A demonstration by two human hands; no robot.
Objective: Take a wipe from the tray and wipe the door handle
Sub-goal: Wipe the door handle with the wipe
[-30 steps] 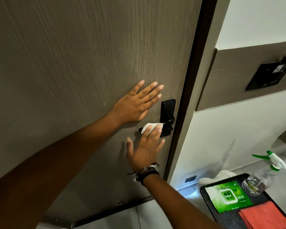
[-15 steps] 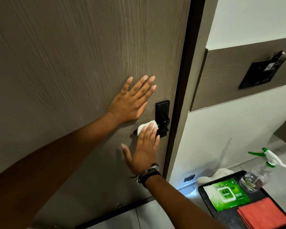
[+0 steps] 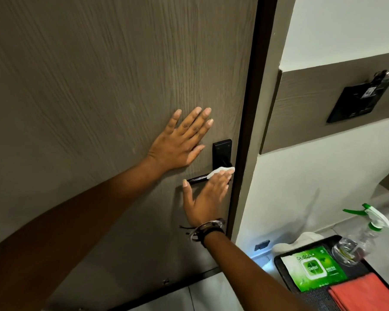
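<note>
The wipe [image 3: 220, 171], a soft, damp-looking white sheet bunched small, sits on the black door handle [image 3: 197, 178] near its backplate, pressed there by the right hand [image 3: 208, 196]. That hand's grip is nearly flat, fingers [image 3: 221, 177] together over the wipe, thumb spread wide below the handle. Limp and light, it is probably best pinned under the fingertips. Above the handle, the left hand [image 3: 180, 142] lies open against the door [image 3: 99, 86], holding nothing.
</note>
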